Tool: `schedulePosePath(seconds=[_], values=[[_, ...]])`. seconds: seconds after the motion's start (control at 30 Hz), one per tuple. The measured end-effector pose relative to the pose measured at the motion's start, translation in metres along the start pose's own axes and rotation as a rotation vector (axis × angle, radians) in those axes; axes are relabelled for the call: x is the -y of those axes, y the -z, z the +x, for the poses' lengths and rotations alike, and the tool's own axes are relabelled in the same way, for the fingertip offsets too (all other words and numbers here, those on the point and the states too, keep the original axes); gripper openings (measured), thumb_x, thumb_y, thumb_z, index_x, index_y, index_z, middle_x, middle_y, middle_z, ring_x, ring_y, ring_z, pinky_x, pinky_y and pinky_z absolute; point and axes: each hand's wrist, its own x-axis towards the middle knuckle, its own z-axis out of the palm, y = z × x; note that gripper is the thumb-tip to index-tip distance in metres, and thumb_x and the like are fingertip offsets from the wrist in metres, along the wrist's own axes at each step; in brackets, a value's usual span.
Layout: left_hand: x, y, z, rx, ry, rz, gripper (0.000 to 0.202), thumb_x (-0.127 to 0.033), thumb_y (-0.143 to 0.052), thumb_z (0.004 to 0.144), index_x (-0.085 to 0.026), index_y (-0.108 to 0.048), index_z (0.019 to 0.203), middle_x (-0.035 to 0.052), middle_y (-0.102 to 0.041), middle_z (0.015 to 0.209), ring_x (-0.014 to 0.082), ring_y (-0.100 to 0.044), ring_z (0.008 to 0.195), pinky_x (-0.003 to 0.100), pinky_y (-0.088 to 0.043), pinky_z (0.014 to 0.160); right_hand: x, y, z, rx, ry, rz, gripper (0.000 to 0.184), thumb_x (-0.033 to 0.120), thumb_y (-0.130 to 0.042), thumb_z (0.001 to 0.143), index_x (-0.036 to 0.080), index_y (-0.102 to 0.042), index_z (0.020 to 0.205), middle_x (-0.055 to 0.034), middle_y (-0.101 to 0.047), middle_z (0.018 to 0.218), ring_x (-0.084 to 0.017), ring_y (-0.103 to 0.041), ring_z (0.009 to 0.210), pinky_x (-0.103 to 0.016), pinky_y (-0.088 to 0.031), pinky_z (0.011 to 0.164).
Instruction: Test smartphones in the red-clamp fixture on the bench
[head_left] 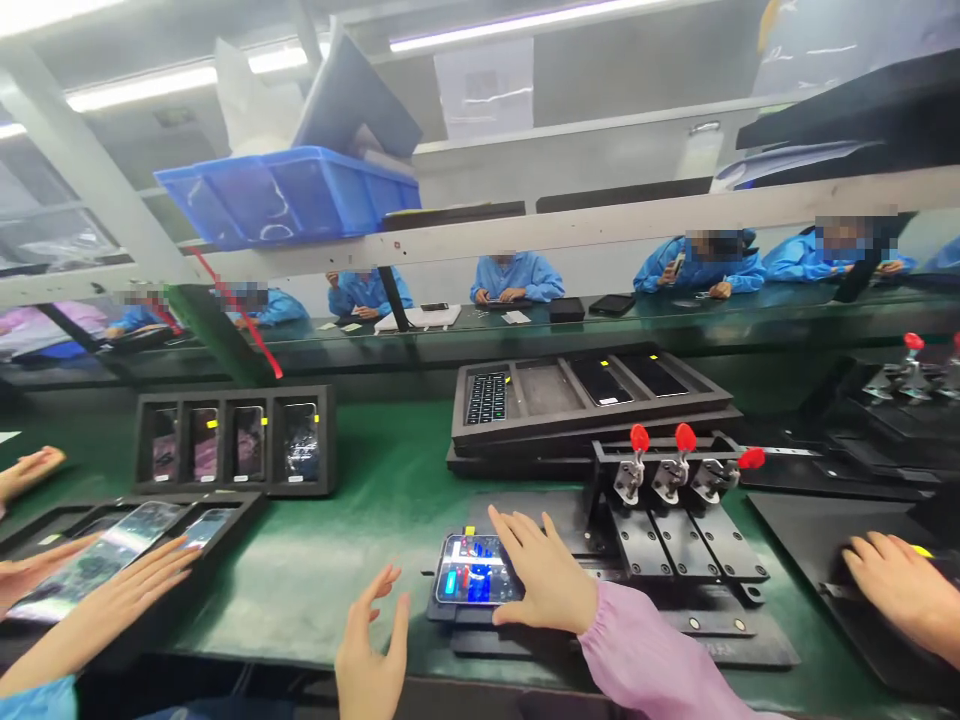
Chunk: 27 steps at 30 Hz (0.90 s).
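R hand (544,580): fingers (516,535) spread apart, tips resting on R edge of lit smartphone (480,572), not clamped on it. Flat contact, prob. to steady the unit. L hand (373,645): raised just L of phone, fingers apart, touching nothing. Pink sleeve (645,650) on R forearm.

Phone lies flat, screen up, in low black nest (450,612) on green bench (315,590); nest apparently locates it. Just R: black jig plate (667,545) w/ 3 toggle clamps (660,478), red handles; no phone visible under them. Behind: black tray (459,405) w/ dark flat parts in separate slots, prob. to keep surfaces from rubbing. Further L: black 4-slot tray (232,392), one phone per slot, yellow tags at slots.

Lower L: co-worker's blue-sleeved hand (127,590) over third tray w/ glass panel (97,560). Far R: another hand (904,585) on black fixture (795,540), owner out of view.
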Motion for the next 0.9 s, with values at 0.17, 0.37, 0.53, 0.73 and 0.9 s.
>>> schedulePosePath(seconds=[0.17,0.37,0.53,0.73,0.9], values=[[0.004,0.011,-0.013,-0.065,0.045,-0.036,0.041,-0.038,-0.055,0.08,-0.022,-0.048,0.117,0.0073,-0.062,0.108,0.023,-0.059,0.095,0.038,-0.046,0.083,0.021,-0.008,0.016,0.051,-0.042,-0.068,0.115,0.053,-0.073,0.056,0.018,-0.007,0.144,-0.0161,-0.052,0.121,-0.032,-0.042,0.115,-0.063,-0.017,0.101],[0.003,0.016,-0.023,-0.075,0.098,-0.074,0.041,-0.038,-0.057,0.079,-0.022,-0.049,0.116,0.0079,-0.063,0.106,0.0224,-0.059,0.094,0.037,-0.045,0.083,0.035,-0.005,0.024,0.082,-0.104,-0.108,0.107,0.035,-0.074,0.054,0.013,-0.018,0.142,-0.0196,-0.056,0.111,-0.033,-0.047,0.107,-0.062,-0.021,0.098],[-0.006,0.015,-0.026,-0.093,0.138,-0.132,0.039,-0.038,-0.058,0.078,-0.02,-0.051,0.112,0.0091,-0.063,0.106,0.0237,-0.058,0.096,0.038,-0.045,0.083,0.034,0.003,0.029,0.089,-0.084,-0.076,0.111,0.03,-0.074,0.046,0.01,-0.02,0.141,-0.0169,-0.059,0.104,-0.031,-0.053,0.097,-0.058,-0.027,0.097],[-0.036,-0.01,-0.038,-0.113,0.289,-0.425,0.043,-0.041,-0.062,0.074,-0.019,-0.051,0.109,0.0112,-0.062,0.105,0.0236,-0.06,0.093,0.038,-0.048,0.083,0.034,0.019,0.023,-0.028,-0.096,0.03,0.106,0.036,-0.066,0.056,0.013,-0.01,0.143,-0.0141,-0.055,0.116,-0.027,-0.049,0.108,-0.052,-0.023,0.103],[-0.085,-0.039,-0.04,0.052,0.27,-0.724,0.058,-0.043,-0.058,0.078,-0.023,-0.034,0.127,0.0155,-0.043,0.133,0.0278,-0.045,0.122,0.044,-0.038,0.099,0.045,0.047,0.01,-0.277,-0.163,0.301,0.101,0.037,-0.067,0.057,0.018,-0.015,0.142,-0.0078,-0.059,0.112,-0.025,-0.051,0.109,-0.052,-0.021,0.106]])
